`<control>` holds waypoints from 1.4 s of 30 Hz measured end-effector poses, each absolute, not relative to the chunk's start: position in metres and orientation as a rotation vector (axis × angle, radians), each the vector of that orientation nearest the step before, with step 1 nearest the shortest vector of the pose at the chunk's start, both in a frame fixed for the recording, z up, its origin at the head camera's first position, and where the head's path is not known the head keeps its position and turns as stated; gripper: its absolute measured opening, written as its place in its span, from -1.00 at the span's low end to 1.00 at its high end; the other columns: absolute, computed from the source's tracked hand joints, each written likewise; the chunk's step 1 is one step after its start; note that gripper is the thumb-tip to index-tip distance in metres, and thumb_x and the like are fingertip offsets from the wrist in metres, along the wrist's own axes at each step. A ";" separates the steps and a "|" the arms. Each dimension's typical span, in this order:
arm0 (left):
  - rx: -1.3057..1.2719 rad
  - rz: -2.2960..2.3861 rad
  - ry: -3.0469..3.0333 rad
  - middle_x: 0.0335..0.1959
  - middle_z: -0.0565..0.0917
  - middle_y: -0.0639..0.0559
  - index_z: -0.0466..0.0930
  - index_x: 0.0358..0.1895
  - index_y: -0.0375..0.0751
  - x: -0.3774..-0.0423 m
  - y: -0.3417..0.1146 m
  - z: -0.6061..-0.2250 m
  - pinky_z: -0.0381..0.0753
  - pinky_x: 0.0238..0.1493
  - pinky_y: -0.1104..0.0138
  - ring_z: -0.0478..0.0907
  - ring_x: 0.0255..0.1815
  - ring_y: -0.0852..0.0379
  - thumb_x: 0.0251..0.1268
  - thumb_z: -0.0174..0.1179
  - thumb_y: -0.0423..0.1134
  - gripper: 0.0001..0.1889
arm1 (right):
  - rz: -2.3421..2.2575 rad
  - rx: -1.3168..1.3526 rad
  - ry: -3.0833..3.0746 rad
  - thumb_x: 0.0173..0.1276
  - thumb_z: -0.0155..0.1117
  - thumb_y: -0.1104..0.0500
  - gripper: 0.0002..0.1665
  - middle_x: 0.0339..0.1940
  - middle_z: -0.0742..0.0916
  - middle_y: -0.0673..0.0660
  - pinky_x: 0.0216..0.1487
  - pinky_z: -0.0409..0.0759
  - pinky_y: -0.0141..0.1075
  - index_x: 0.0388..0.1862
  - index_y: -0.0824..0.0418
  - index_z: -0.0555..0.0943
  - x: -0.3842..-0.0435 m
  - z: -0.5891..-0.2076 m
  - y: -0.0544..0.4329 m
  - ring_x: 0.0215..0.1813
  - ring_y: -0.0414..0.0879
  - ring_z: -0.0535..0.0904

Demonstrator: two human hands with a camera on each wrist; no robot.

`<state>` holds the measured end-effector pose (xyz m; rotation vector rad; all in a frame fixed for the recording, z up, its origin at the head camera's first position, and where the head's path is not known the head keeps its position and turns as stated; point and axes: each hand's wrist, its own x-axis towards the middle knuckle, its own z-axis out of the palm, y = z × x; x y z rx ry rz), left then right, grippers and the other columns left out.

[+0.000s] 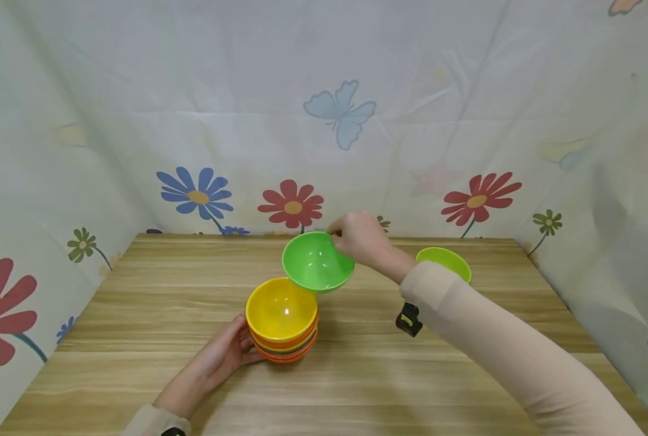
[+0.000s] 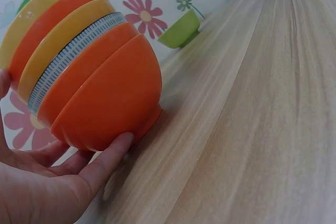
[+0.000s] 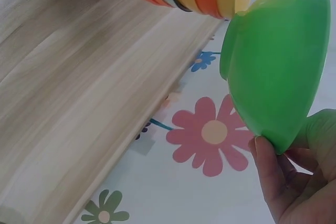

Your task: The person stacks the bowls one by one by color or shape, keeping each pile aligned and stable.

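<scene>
A stack of bowls [image 1: 282, 312] stands on the wooden table, a yellow one on top and orange, yellow and grey-patterned ones beneath. My left hand [image 1: 228, 351] holds the stack from its left side; in the left wrist view that hand [image 2: 63, 182] has its fingers and thumb spread around the bowls [image 2: 113, 87]. Up behind the stack, slightly to its right, my right hand [image 1: 362, 242] pinches the rim of a bright green bowl [image 1: 317, 261]. The right wrist view shows this green bowl [image 3: 278, 61] tilted, its foot close to the top yellow bowl.
A lime-green bowl [image 1: 445, 261] stands at the back right of the table [image 1: 389, 387], partly hidden by my right sleeve. A pale sheet [image 1: 237, 121] printed with flowers and a butterfly encloses the table at the back and sides.
</scene>
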<state>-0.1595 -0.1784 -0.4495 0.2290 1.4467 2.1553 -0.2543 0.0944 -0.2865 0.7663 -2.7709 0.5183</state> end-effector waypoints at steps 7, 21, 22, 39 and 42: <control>0.238 2.152 1.457 0.09 0.53 0.24 0.44 0.10 0.16 -0.160 -0.178 -0.450 0.41 0.16 -0.02 0.44 0.11 0.16 0.47 -0.30 0.06 -0.64 | 0.546 0.773 -2.806 0.20 0.17 0.31 -0.79 -0.37 0.75 0.14 -0.56 0.52 -0.51 -0.26 0.24 0.73 -0.250 -0.284 0.084 -0.51 -0.14 0.57; 0.212 2.154 1.468 0.08 0.53 0.20 0.42 0.10 0.09 -0.160 -0.177 -0.450 0.40 0.17 -0.03 0.44 0.12 0.14 0.47 -0.28 0.05 -0.65 | 0.566 0.932 -2.756 0.19 0.16 0.35 -0.77 -0.39 0.74 0.11 -0.62 0.41 -0.55 -0.25 0.23 0.73 -0.237 -0.290 0.066 -0.57 -0.19 0.50; 0.210 2.154 1.470 0.08 0.53 0.19 0.42 0.10 0.08 -0.160 -0.177 -0.450 0.39 0.18 -0.03 0.44 0.12 0.14 0.47 -0.28 0.05 -0.65 | 0.563 0.945 -2.751 0.18 0.16 0.35 -0.77 -0.39 0.74 0.11 -0.63 0.40 -0.55 -0.25 0.22 0.73 -0.236 -0.290 0.065 -0.58 -0.20 0.50; 0.191 2.154 1.486 0.05 0.55 0.16 0.45 0.09 0.06 -0.159 -0.176 -0.447 0.41 0.15 -0.03 0.46 0.09 0.13 0.45 -0.21 0.04 -0.66 | 0.628 0.938 -2.810 0.19 0.18 0.33 -0.78 -0.41 0.75 0.07 -0.63 0.35 -0.53 -0.27 0.19 0.73 -0.229 -0.305 0.052 -0.63 -0.27 0.46; 0.185 2.155 1.490 0.06 0.54 0.16 0.42 0.12 0.06 -0.159 -0.176 -0.447 0.41 0.16 -0.04 0.46 0.10 0.12 0.44 -0.20 0.05 -0.65 | 0.610 0.955 -2.789 0.18 0.18 0.33 -0.78 -0.42 0.75 0.06 -0.61 0.36 -0.52 -0.30 0.18 0.74 -0.228 -0.307 0.050 -0.60 -0.26 0.48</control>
